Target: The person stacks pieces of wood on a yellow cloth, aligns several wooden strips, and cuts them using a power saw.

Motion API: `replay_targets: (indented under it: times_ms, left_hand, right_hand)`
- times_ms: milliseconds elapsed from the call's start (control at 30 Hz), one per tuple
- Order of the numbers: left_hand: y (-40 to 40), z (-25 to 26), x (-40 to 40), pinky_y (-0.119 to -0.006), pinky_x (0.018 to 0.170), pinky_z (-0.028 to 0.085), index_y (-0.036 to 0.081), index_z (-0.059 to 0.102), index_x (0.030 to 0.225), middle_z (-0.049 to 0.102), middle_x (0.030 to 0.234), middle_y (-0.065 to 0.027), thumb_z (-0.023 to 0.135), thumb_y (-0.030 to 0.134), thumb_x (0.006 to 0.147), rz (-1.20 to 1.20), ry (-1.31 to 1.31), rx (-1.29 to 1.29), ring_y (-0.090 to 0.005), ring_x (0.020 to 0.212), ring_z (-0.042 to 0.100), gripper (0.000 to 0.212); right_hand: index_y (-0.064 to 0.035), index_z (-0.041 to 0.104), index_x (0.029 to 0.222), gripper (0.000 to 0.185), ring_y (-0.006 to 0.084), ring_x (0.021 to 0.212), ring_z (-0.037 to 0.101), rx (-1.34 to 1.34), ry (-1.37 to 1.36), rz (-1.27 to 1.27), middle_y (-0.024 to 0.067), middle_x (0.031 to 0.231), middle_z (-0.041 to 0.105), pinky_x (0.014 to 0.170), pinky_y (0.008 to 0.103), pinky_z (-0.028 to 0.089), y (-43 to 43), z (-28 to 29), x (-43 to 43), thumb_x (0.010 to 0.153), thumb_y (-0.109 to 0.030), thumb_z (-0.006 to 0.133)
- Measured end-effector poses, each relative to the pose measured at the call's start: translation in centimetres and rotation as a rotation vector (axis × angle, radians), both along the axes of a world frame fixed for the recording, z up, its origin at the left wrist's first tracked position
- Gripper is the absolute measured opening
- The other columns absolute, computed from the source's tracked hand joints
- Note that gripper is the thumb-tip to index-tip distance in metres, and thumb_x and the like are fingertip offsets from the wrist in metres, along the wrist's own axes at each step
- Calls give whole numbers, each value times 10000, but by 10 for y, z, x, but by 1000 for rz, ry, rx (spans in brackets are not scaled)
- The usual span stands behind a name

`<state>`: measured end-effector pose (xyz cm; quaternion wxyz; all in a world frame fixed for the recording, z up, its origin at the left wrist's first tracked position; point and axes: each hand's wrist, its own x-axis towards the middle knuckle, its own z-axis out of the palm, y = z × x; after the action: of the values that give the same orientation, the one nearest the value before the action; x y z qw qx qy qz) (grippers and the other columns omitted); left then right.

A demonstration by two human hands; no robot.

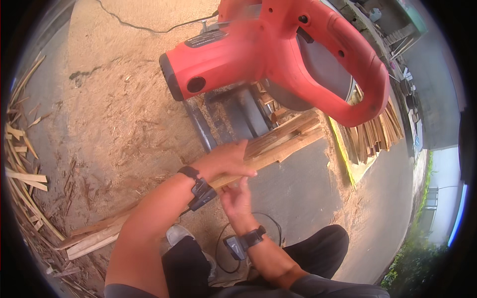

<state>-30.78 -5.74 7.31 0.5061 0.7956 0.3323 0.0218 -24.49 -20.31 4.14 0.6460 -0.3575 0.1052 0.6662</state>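
A bundle of long rough wooden strips runs diagonally from the lower left to beneath a red chop saw. My left hand lies over the top of the strips and grips them, its thumb along the near side. Its other fingertips are hidden behind the wood. From below, my right hand holds the same strips, with the thumb up against the near edge. The saw's looped handle has no hand on it. Part of the round grey blade guard shows inside the loop.
Sawdust covers the concrete floor. Cut wooden pieces lie in a row on yellow-edged sheeting at the right. Thin offcuts heap up at the left. A black cord leads from the saw; another cable loops near my feet.
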Motion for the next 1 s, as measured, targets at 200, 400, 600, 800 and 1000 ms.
replay_targets:
  times_ms: [200, 400, 600, 800, 1000]
  left_hand:
    - [10, -17, 66, -451, 903, 460, -76, 419, 1258, 577, 1167, -280, 733, 512, 675, 113, -73, -58, -387, 1094, 576, 886]
    - [10, -7, 77, -464, 904, 457, -57, 424, 1255, 568, 1173, -267, 746, 518, 670, 95, -10, 5, -404, 1092, 564, 881]
    - [4, 6, 57, -480, 906, 452, -33, 413, 1271, 551, 1186, -254, 756, 526, 664, 133, 4, 209, -417, 1105, 542, 893]
    - [-28, 16, -17, -478, 952, 421, 38, 260, 1442, 482, 1247, -234, 772, 534, 624, 145, 206, 305, -397, 1187, 465, 1084]
    - [-77, 13, -87, -457, 952, 432, 64, 169, 1483, 461, 1228, -224, 863, 438, 546, 143, 523, 294, -405, 1127, 495, 1224]
  right_hand:
    - [-31, 332, 1405, 688, 338, 1214, 486, -112, -541, 340, 198, 1403, 422, 1009, 444, 403, 15, 37, 54, 974, -567, 360]
    - [-9, 344, 1379, 630, 324, 1094, 560, -270, -579, 371, 193, 1327, 489, 893, 424, 453, 17, 27, 67, 992, -506, 375]
    - [-89, 345, 1371, 531, 273, 1010, 582, -220, -812, 455, 129, 1200, 536, 790, 377, 520, 11, 7, 45, 985, -443, 434]
    - [-104, 297, 1386, 545, 284, 1043, 581, -215, -737, 376, 132, 1279, 484, 746, 397, 545, 20, 3, 32, 979, -427, 460]
    - [-147, 235, 1413, 606, 327, 1149, 520, -206, -853, 468, 134, 1359, 423, 863, 508, 497, 8, -36, 44, 959, -452, 494]
